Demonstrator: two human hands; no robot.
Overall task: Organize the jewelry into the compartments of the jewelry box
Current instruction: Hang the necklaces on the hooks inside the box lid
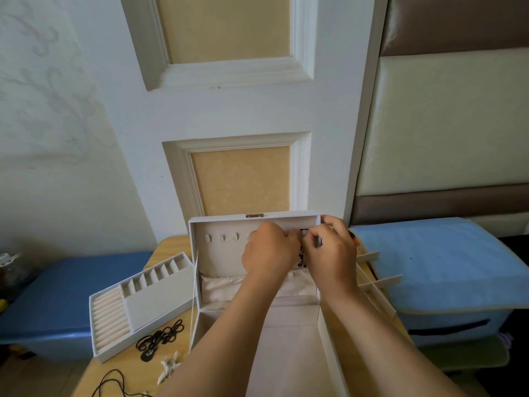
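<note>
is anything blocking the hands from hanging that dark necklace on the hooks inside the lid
Nothing visible does. Both hands are already at the open lid's hook row, holding the dark necklace there; it dangles freely above the fabric pocket.

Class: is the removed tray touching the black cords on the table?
Apart. The head view shows bare table between the tray and the black cords.

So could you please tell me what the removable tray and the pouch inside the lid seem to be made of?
The removable tray looks like matte, velvet-like beige fabric over a stiff board: soft sheenless surface, crisp dividers. The pouch in the jewelry box lid looks like thin satin-like cloth, going by its gathered top edge and faint sheen.
</note>
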